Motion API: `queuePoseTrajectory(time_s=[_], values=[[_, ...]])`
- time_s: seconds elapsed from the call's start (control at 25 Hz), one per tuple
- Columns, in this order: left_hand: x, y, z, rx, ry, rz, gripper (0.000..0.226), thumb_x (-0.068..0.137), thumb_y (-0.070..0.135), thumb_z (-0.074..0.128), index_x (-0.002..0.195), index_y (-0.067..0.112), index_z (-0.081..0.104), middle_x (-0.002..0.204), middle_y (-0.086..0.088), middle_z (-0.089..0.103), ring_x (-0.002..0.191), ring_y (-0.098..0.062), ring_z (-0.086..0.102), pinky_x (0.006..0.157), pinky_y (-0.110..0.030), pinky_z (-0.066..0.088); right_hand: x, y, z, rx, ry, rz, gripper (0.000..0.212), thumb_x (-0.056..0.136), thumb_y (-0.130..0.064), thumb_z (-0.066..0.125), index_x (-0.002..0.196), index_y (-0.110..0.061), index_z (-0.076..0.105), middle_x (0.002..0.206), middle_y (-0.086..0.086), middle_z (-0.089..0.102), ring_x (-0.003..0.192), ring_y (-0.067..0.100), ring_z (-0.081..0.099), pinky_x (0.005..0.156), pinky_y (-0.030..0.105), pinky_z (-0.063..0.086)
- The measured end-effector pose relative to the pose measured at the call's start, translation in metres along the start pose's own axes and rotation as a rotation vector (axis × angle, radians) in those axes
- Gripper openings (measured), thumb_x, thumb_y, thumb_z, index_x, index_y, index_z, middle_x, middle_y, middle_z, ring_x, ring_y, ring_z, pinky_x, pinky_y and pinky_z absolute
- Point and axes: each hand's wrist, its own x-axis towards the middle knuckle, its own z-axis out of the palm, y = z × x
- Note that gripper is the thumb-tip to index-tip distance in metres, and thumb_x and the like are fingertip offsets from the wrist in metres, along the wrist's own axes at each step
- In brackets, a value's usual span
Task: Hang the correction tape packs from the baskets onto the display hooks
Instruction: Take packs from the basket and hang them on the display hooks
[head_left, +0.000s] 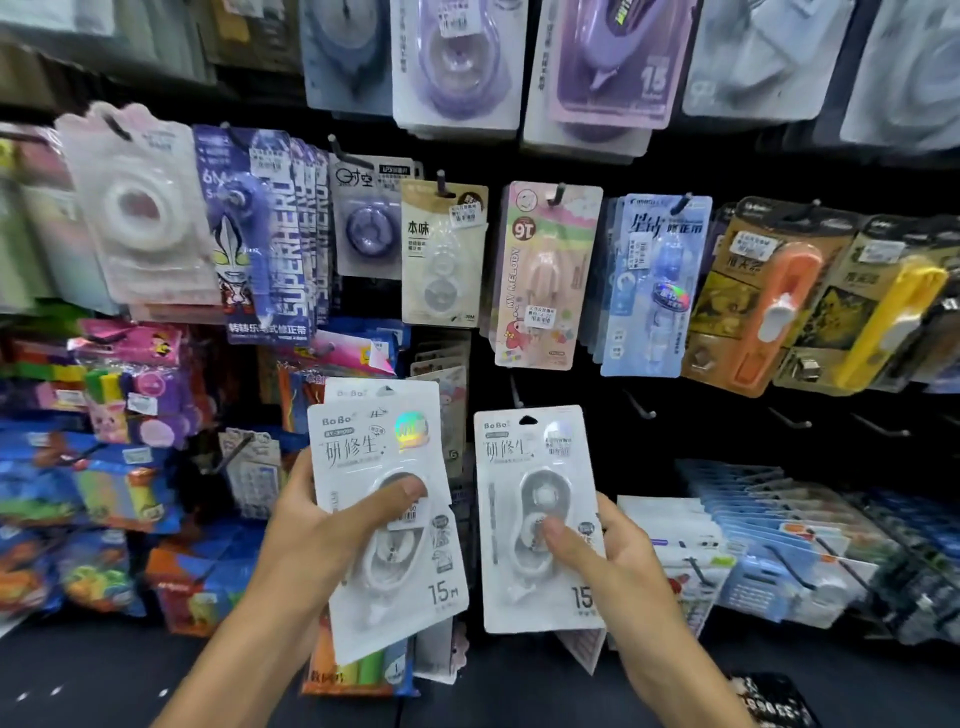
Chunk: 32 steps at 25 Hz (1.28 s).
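My left hand (322, 525) grips a small stack of white correction tape packs (374, 457), thumb pressed on the front blister. My right hand (608, 561) holds a single white correction tape pack (530, 467) of the same kind upright, thumb on its grey dispenser. Both are raised in front of a black display wall. Bare hooks (641, 408) stick out of the wall just above and to the right of the single pack. No basket is in view.
Full hooks of other correction tape packs (540, 275) hang in a row above. Colourful stationery packs (119, 488) crowd the left side. Blue and white packs (753, 535) hang on lower hooks at the right. More bare hooks (883, 428) lie further right.
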Motion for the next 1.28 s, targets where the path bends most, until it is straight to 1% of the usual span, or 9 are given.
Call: queuePoseTrajectory(time_s=[0.12, 0.24, 0.4, 0.68, 0.76, 0.84, 0.92, 1.08, 1.28], values=[[0.005, -0.005, 0.005, -0.031, 0.01, -0.002, 0.085, 0.04, 0.04, 0.093, 0.119, 0.022, 0.068, 0.108, 0.0, 0.08, 0.094, -0.025, 0.078, 0.076, -0.04, 0.06, 0.016, -0.002, 0.008, -0.081, 0.077, -0.016, 0.025, 0.089, -0.038, 0.075, 0.111, -0.045, 0.065, 0.111, -0.016, 0.075, 0.103, 0.005, 0.071, 0.081, 0.019, 0.057], [0.005, -0.009, 0.004, -0.021, -0.009, 0.012, 0.085, 0.041, 0.04, 0.093, 0.12, 0.021, 0.067, 0.107, 0.001, 0.08, 0.092, -0.022, 0.078, 0.064, -0.028, 0.061, 0.028, -0.003, 0.016, -0.077, 0.301, -0.02, 0.026, 0.086, -0.04, 0.077, 0.107, -0.04, 0.062, 0.107, -0.007, 0.074, 0.099, 0.016, 0.072, 0.09, 0.047, 0.058], [0.009, -0.009, 0.004, -0.054, -0.055, 0.036, 0.083, 0.047, 0.037, 0.094, 0.123, 0.02, 0.067, 0.11, -0.001, 0.079, 0.094, -0.023, 0.078, 0.065, -0.025, 0.061, 0.017, 0.001, 0.019, -0.237, 0.41, -0.089, 0.026, 0.082, -0.054, 0.072, 0.102, -0.05, 0.057, 0.096, -0.021, 0.072, 0.082, 0.0, 0.07, 0.072, 0.036, 0.056], [0.009, -0.014, 0.016, -0.096, -0.042, -0.008, 0.076, 0.054, 0.026, 0.097, 0.122, 0.02, 0.066, 0.11, -0.002, 0.079, 0.095, -0.025, 0.078, 0.068, -0.033, 0.063, 0.014, 0.016, 0.028, -0.27, 0.344, 0.05, 0.057, 0.087, -0.05, 0.071, 0.136, -0.046, 0.042, 0.128, -0.021, 0.057, 0.103, 0.0, 0.061, 0.096, 0.044, 0.053], [0.009, -0.017, 0.021, -0.104, -0.023, -0.029, 0.074, 0.056, 0.023, 0.097, 0.122, 0.02, 0.065, 0.109, -0.003, 0.079, 0.093, -0.027, 0.078, 0.069, -0.037, 0.063, 0.005, 0.017, 0.036, -0.236, 0.165, -0.017, 0.042, 0.081, -0.058, 0.07, 0.119, -0.048, 0.058, 0.119, -0.021, 0.066, 0.103, 0.001, 0.064, 0.086, 0.029, 0.055], [0.007, -0.018, 0.025, -0.123, -0.041, -0.066, 0.069, 0.059, 0.025, 0.094, 0.122, 0.019, 0.066, 0.108, -0.006, 0.079, 0.092, -0.029, 0.078, 0.068, -0.039, 0.063, 0.002, 0.019, 0.042, -0.152, 0.041, -0.046, 0.017, 0.083, -0.044, 0.076, 0.098, -0.038, 0.071, 0.096, -0.008, 0.076, 0.083, 0.003, 0.068, 0.068, 0.019, 0.054], [0.005, -0.017, 0.026, -0.145, -0.115, -0.117, 0.067, 0.062, 0.029, 0.094, 0.122, 0.017, 0.067, 0.11, -0.01, 0.079, 0.094, -0.031, 0.078, 0.068, -0.04, 0.063, 0.004, 0.017, 0.042, -0.051, 0.073, -0.022, 0.005, 0.091, -0.025, 0.074, 0.088, -0.026, 0.071, 0.083, 0.002, 0.077, 0.066, 0.009, 0.068, 0.054, 0.019, 0.051], [0.003, -0.01, 0.018, -0.109, -0.211, -0.131, 0.075, 0.059, 0.021, 0.096, 0.127, 0.022, 0.064, 0.117, -0.008, 0.077, 0.104, -0.03, 0.075, 0.089, -0.047, 0.059, 0.004, 0.011, 0.03, 0.098, 0.206, 0.063, 0.011, 0.098, -0.029, 0.063, 0.093, -0.02, 0.062, 0.064, 0.01, 0.067, 0.038, 0.018, 0.051, 0.036, 0.024, 0.039], [0.004, -0.002, 0.008, -0.133, -0.058, -0.017, 0.073, 0.053, 0.021, 0.088, 0.123, 0.021, 0.067, 0.109, -0.005, 0.079, 0.092, -0.027, 0.078, 0.064, -0.034, 0.063, -0.005, 0.016, 0.006, -0.037, 0.336, 0.056, 0.008, 0.098, -0.026, 0.063, 0.095, -0.019, 0.063, 0.062, 0.011, 0.068, 0.039, 0.016, 0.047, 0.037, 0.022, 0.038]])
